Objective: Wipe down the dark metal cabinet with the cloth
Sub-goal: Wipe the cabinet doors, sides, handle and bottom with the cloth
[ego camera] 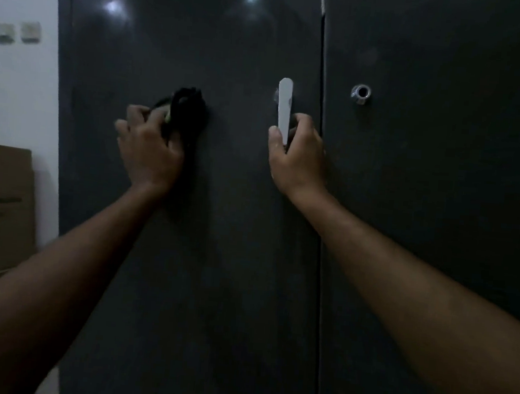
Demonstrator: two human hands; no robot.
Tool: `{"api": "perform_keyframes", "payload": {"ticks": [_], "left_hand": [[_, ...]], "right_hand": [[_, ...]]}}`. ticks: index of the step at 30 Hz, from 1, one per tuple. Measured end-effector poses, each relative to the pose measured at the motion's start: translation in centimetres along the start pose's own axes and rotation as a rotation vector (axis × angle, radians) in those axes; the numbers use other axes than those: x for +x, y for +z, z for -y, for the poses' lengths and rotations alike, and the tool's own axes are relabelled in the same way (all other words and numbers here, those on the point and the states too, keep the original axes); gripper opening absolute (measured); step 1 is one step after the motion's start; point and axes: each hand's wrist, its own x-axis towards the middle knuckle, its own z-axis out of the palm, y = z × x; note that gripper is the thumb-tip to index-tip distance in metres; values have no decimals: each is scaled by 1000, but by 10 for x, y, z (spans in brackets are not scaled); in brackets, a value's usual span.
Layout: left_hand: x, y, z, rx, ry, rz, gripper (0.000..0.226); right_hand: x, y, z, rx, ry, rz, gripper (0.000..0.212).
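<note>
You're showing 2 bare forearms in the head view, both coming in from the bottom corners. No sleeves are reaching into view on either arm; nothing is covering the wrists. Your left hand [150, 151] is wearing no glove, no ring, no watch or band that I can make out. Your right hand [296, 156] is looking the same: bare, nothing worn at the wrist. Dim light is hiding fine detail, and the fingers on the left are blurring a bit.

I see the dark metal cabinet [216, 255] standing upright, its two doors closed; a bunched black cloth [187, 110] is pressed against the left door.
</note>
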Motion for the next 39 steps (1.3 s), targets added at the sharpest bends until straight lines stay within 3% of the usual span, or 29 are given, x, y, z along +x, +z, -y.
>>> {"api": "perform_keyframes", "payload": {"ticks": [1, 2, 3, 7, 9, 10, 12, 14, 16, 18, 21, 25, 27, 30, 35, 39], "left_hand": [[2, 3, -14, 4, -102, -6, 43], [-5, 7, -28, 14, -83, 12, 42], [-19, 10, -39, 2, 39, 55, 42], [-76, 9, -32, -64, 823, 318, 46], [-66, 5, -18, -32, 1056, 328, 48], [-52, 6, -14, -15, 1066, 292, 47], [-12, 11, -16, -23, 834, 160, 43], [40, 17, -30, -37, 414, 31, 40], [76, 23, -53, -58, 140, 10, 39], [81, 26, -71, -42, 202, 33, 39], [37, 18, -61, -48, 510, 149, 39], [-61, -8, 11, -52, 875, 332, 45], [-89, -25, 50, -22, 954, 347, 45], [-64, -44, 87, 26, 755, 289, 47], [62, -49, 92, 68, 47, 135, 39], [104, -37, 60, 26, 57, 107, 36]], "right_hand": [[4, 3, 4, 33, 41, 12, 36], [9, 5, 8, 88, 80, 15, 33], [15, 6, 12, 165, 127, 15, 31], [41, 1, 26, 536, 374, 111, 44], [47, -2, 30, 606, 417, 174, 50], [48, -3, 31, 602, 418, 194, 51], [46, -2, 30, 570, 408, 226, 54], [45, -1, 30, 554, 410, 238, 55], [46, -2, 30, 547, 428, 232, 57], [45, -4, 32, 563, 450, 245, 59], [43, -5, 35, 569, 437, 255, 60], [37, -3, 41, 535, 404, 169, 57], [35, -3, 47, 515, 394, 131, 58], [35, -4, 53, 446, 367, 104, 59], [37, -4, 54, 370, 313, 45, 61], [38, 0, 53, 332, 311, 9, 62]]}}
